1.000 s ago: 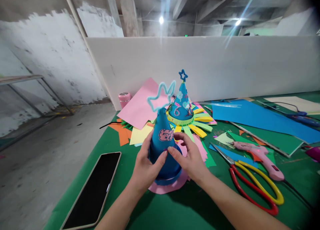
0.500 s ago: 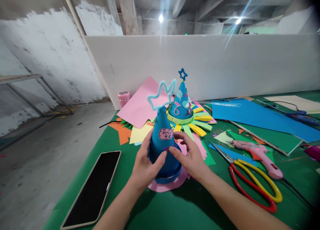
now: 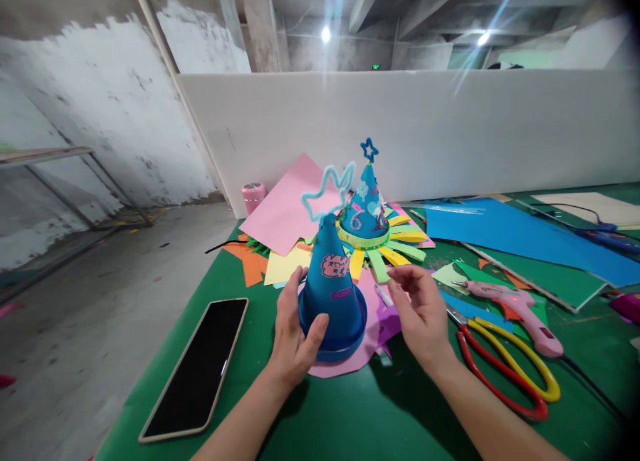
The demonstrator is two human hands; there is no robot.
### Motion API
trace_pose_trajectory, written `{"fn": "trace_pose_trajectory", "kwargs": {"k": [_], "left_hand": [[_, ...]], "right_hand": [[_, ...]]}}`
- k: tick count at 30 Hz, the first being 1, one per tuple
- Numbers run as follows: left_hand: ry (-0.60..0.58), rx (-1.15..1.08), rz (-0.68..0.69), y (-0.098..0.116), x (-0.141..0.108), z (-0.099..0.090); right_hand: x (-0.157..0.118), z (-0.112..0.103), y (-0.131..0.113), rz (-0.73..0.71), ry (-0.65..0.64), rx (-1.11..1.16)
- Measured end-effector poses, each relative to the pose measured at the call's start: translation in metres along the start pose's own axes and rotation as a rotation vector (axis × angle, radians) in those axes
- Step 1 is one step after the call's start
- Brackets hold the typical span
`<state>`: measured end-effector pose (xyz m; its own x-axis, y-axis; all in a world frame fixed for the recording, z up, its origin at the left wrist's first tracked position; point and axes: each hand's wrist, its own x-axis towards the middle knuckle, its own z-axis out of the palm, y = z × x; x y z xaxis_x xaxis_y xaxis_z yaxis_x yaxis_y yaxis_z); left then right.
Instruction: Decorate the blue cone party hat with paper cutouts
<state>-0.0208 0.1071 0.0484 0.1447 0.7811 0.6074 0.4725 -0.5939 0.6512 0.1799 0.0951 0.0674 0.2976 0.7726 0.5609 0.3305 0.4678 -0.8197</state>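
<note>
Gripping the blue hat [image 3: 334, 324] upright over pink paper [image 3: 350, 366], my left hand [image 3: 293, 341] low on its probably light, dentable side, I cannot tell whether my curled right hand [image 3: 423, 314] pinches anything.

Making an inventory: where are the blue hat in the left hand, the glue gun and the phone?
Blue hat [image 3: 340, 315]: head view, on its lower cone.
Glue gun [image 3: 521, 305]: head view, on its pink body.
Phone [image 3: 196, 369]: head view, on its dark screen.
</note>
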Motion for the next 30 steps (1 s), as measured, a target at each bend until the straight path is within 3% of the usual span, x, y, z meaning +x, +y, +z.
{"fn": "trace_pose_trajectory", "kwargs": {"k": [6, 11, 16, 19, 24, 30], "left_hand": [[0.07, 0.164, 0.149, 0.005, -0.001, 0.002], [0.078, 0.177, 0.147, 0.007, -0.001, 0.004], [0.09, 0.141, 0.122, 0.006, -0.001, 0.004], [0.078, 0.142, 0.103, 0.004, -0.001, 0.004], [0.078, 0.151, 0.082, 0.004, -0.002, 0.003], [0.06, 0.152, 0.061, 0.004, -0.001, 0.002]], "right_hand": [[0.004, -0.007, 0.019, -0.09, 0.083, -0.088], [0.007, -0.006, 0.026, -0.095, 0.064, -0.136], [0.015, -0.005, 0.031, -0.021, 0.124, -0.117], [0.044, -0.007, 0.035, 0.02, 0.189, -0.111], [0.125, -0.007, 0.047, 0.034, 0.254, -0.186], [0.195, 0.012, 0.069, 0.091, 0.116, -0.326]]}}
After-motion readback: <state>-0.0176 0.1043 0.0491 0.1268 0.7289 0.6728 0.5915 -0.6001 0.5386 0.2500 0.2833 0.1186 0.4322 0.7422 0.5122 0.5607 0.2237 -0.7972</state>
